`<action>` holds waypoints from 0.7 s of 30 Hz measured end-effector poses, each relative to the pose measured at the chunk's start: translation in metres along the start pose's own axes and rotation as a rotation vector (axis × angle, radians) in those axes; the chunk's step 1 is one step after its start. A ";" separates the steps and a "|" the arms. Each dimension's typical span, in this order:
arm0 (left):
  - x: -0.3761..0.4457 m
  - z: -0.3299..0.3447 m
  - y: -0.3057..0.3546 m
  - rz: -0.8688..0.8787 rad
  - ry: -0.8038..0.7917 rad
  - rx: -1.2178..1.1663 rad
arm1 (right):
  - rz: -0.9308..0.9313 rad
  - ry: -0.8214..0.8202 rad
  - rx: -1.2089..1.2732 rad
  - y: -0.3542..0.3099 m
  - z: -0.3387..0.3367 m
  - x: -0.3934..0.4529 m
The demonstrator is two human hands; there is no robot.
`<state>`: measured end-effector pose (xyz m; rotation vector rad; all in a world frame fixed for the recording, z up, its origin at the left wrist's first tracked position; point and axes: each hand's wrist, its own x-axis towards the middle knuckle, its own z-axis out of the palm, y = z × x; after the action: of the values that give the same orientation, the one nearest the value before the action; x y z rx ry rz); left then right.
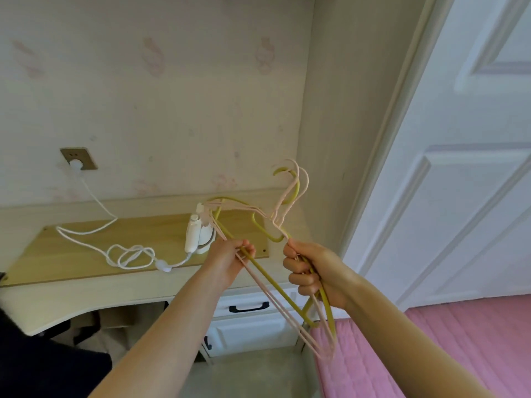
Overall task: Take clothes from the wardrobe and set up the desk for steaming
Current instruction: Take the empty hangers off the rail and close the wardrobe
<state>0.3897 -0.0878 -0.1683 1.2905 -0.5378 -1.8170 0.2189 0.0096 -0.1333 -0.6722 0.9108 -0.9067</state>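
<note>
Hangers point(260, 271) slant hooks-up between both hands; left hand point(230, 261) pinches the bottom bars, right hand point(311, 272) grips the necks; worktop point(86, 254) lies ahead-left, its right edge nearest.

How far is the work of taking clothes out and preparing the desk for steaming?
Done, it seems: the steamer stands on the desk, and its cord is plugged into the socket. In hand: the left hand and right hand both hold a bunch of bare hangers. Left: no clothes are visible yet.
</note>
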 end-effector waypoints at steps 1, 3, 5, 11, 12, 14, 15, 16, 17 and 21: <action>0.008 0.004 0.003 -0.004 0.029 0.048 | 0.004 0.004 0.002 -0.006 -0.007 0.008; 0.019 0.013 0.010 0.023 0.116 0.196 | 0.009 0.012 0.006 -0.016 -0.019 0.023; 0.024 0.023 0.018 0.114 0.235 0.490 | 0.010 0.024 -0.005 -0.024 -0.030 0.039; 0.030 0.058 0.045 0.574 0.077 0.667 | 0.027 0.033 -0.049 -0.042 -0.052 0.072; 0.030 0.066 0.049 0.625 0.033 0.685 | 0.031 0.036 -0.055 -0.043 -0.054 0.077; 0.031 0.081 0.056 0.685 -0.058 0.709 | 0.038 0.042 -0.052 -0.044 -0.058 0.087; 0.032 0.089 0.058 0.685 -0.099 0.713 | 0.040 0.046 -0.048 -0.045 -0.060 0.091; 0.034 0.095 0.060 0.670 -0.127 0.709 | 0.041 0.051 -0.045 -0.046 -0.062 0.095; 0.038 0.101 0.063 0.646 -0.150 0.692 | 0.042 0.054 -0.048 -0.046 -0.063 0.098; 0.056 0.114 0.071 0.638 -0.195 0.677 | 0.043 0.074 -0.129 -0.049 -0.066 0.111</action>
<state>0.3049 -0.1867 -0.1040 1.1553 -1.5723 -1.2492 0.1773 -0.1179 -0.1646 -0.7306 1.0530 -0.8445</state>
